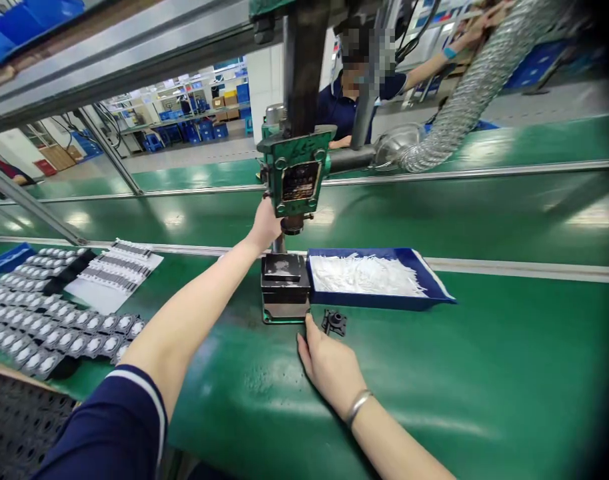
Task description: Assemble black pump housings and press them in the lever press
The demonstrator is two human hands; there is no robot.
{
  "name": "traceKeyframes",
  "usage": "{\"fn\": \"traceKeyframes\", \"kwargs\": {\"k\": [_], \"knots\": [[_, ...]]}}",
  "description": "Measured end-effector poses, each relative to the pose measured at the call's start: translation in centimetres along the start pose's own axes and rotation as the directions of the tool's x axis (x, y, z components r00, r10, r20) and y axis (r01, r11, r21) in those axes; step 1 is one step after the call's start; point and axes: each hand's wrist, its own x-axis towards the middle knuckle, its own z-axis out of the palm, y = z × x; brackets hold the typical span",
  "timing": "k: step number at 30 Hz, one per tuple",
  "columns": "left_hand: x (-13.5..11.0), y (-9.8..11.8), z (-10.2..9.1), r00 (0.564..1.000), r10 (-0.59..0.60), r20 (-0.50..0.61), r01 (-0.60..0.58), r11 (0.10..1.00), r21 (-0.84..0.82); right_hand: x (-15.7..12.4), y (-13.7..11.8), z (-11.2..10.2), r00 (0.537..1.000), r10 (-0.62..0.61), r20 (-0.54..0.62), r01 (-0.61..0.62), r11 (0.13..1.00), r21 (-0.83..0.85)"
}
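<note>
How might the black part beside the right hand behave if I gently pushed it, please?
The black part would probably slide rather than roll, since it is squarish and lies low on the table. It is likely light, being much smaller than the right hand. It looks stiff, with a raised middle holding its shape.

Bright light leaves pale glare on the green worktop (434,373); the view's right edge fades into blurred darkness.
</note>
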Motion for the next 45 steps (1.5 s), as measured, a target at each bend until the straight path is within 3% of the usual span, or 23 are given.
{"fn": "traceKeyframes", "kwargs": {"k": [6, 10, 23, 27, 30, 32, 33, 35, 36, 37, 38, 42, 45], "knots": [[0.0, -1.5, -1.5, 0.997, 0.042, -0.059, -0.043, 0.999, -0.019, 0.4, -1.0, -1.6, 0.992, -0.068, 0.111, 0.067, 0.998, 0.012], [1.2, -2.1, -1.3, 0.991, 0.064, -0.115, -0.067, 0.998, -0.02, 1.0, -1.9, -2.6, 0.978, -0.062, 0.197, 0.054, 0.997, 0.046], [2.0, -2.3, -1.2, 0.973, 0.082, -0.217, -0.063, 0.994, 0.093, 1.1, -2.5, -2.3, 0.976, 0.011, 0.218, -0.021, 0.999, 0.041], [1.4, -1.8, -1.8, 0.991, 0.023, -0.132, -0.007, 0.993, 0.118, 0.8, -2.2, -2.4, 0.986, 0.033, 0.163, -0.043, 0.998, 0.056], [-0.5, -0.6, -4.9, 0.999, -0.048, -0.026, 0.051, 0.988, 0.148, 0.5, -0.8, -3.7, 0.991, 0.071, 0.112, -0.076, 0.996, 0.046], [-2.6, 0.0, -7.9, 0.984, -0.138, 0.11, 0.116, 0.976, 0.186, 0.5, 0.6, -4.8, 0.983, 0.178, 0.034, -0.179, 0.984, 0.017], [-3.9, 0.2, -9.3, 0.954, -0.2, 0.225, 0.15, 0.964, 0.22, 0.5, 1.2, -5.3, 0.972, 0.237, 0.003, -0.237, 0.971, 0.009], [-6.3, 0.3, -11.1, 0.823, -0.302, 0.48, 0.166, 0.938, 0.305, 0.7, 2.2, -5.8, 0.95, 0.313, -0.008, -0.312, 0.95, 0.015], [-7.4, 0.1, -11.4, 0.766, -0.333, 0.55, 0.142, 0.922, 0.36, 0.7, 2.6, -5.8, 0.948, 0.318, 0.011, -0.319, 0.948, 0.024], [-8.4, 0.0, -11.4, 0.737, -0.359, 0.572, 0.112, 0.901, 0.42, 0.8, 2.8, -5.7, 0.951, 0.306, 0.037, -0.307, 0.951, 0.035], [-9.2, -0.3, -11.0, 0.741, -0.378, 0.556, 0.087, 0.874, 0.478, 0.8, 2.9, -5.6, 0.956, 0.289, 0.057, -0.292, 0.955, 0.045], [-10.7, -1.3, -8.5, 0.825, -0.405, 0.395, 0.089, 0.782, 0.617, 1.0, 2.8, -4.8, 0.962, 0.26, 0.084, -0.265, 0.963, 0.051], [-10.9, -1.8, -7.9, 0.844, -0.401, 0.357, 0.092, 0.763, 0.639, 1.1, 2.7, -4.6, 0.961, 0.26, 0.094, -0.266, 0.962, 0.056]]}}
